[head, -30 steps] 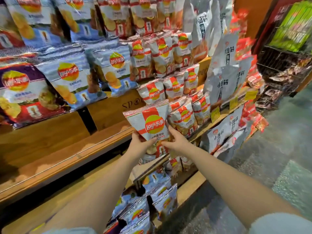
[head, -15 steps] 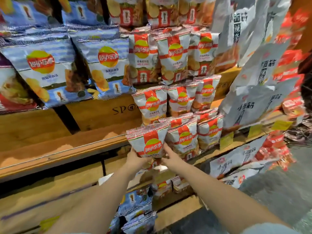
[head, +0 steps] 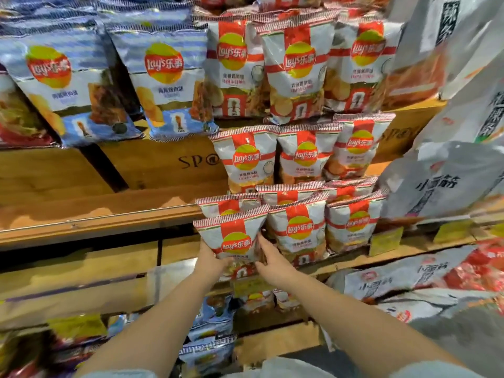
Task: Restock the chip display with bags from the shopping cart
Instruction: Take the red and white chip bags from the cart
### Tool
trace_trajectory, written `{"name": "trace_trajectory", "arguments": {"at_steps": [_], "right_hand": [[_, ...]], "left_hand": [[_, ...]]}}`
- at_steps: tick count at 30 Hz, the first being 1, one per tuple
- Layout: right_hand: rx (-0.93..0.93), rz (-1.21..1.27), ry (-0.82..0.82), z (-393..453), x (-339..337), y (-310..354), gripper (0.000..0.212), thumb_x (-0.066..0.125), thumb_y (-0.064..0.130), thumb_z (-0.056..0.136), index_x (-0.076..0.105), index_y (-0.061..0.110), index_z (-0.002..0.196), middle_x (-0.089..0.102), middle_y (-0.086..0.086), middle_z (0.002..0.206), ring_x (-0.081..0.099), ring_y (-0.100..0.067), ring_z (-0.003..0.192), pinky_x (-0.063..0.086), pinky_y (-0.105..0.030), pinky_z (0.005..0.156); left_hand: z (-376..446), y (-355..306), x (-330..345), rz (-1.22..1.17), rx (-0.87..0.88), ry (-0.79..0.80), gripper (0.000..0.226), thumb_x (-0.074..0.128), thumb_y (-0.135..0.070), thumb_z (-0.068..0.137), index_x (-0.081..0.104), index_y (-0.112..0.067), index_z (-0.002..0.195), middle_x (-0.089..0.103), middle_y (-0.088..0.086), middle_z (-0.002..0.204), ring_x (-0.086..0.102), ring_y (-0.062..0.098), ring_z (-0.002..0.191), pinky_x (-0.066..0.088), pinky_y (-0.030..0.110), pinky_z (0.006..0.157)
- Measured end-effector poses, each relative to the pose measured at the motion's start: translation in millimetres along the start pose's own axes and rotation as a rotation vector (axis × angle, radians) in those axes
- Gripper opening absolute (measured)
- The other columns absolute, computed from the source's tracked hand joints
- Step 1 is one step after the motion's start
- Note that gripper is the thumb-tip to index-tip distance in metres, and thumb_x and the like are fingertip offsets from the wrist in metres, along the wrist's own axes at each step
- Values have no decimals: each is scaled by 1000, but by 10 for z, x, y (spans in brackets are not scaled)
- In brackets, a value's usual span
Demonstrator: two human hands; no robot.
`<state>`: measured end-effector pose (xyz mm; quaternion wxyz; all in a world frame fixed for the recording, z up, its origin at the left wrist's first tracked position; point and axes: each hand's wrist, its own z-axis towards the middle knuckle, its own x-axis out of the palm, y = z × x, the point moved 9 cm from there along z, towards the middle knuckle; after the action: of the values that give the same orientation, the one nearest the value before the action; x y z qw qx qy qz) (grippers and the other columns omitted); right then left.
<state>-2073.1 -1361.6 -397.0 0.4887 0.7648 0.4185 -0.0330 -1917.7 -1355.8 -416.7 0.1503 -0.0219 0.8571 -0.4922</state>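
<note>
A small red-and-white Lay's chip bag [head: 231, 236] stands upright at the front edge of the wooden display shelf [head: 95, 225]. My left hand [head: 211, 264] grips its lower left side and my right hand [head: 270, 264] grips its lower right side. It sits at the left end of a row of matching red-and-white bags [head: 298, 230], with another one directly behind it. The shopping cart is out of view.
Bare wooden shelf stretches to the left of the held bag. Large blue Lay's bags [head: 166, 83] lean on the tier above, and larger red-and-white ones [head: 296, 69] beside them. White snack bags with black lettering [head: 436, 181] hang at right. More bags [head: 210, 334] fill the lower shelf.
Both hands have carried the bag forward and down onto the shelf edge beside the red-and-white row. The camera has moved closer to the display.
</note>
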Motion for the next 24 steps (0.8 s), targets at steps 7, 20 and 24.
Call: {"name": "trace_trajectory", "arguments": {"at_steps": [7, 20, 24], "right_hand": [[-183, -582, -347, -126, 11, 216, 80, 63, 20, 88, 14, 8, 150, 16, -8, 153, 18, -25, 141, 25, -35, 116], [-188, -1147, -24, 405, 175, 81, 67, 21, 41, 104, -29, 16, 141, -34, 2, 150, -31, -17, 140, -15, -37, 114], [-181, -1129, -7, 451, 146, 111, 67, 21, 43, 104, -25, 16, 144, -33, 3, 150, -23, -18, 144, -11, -38, 117]], "left_hand": [[-348, -39, -189, 565, 153, -419, 116, 79, -32, 79, -9, -19, 153, 1, 9, 161, 4, 29, 148, 11, 54, 119], [46, 74, 184, 1602, 258, 80, 97, 33, -60, 96, -40, -7, 133, -49, 12, 136, -42, 31, 127, -18, 50, 112], [41, 21, 200, 1622, 238, 97, 99, 37, -57, 97, -39, -6, 133, -47, 12, 137, -42, 32, 127, -15, 50, 114]]}}
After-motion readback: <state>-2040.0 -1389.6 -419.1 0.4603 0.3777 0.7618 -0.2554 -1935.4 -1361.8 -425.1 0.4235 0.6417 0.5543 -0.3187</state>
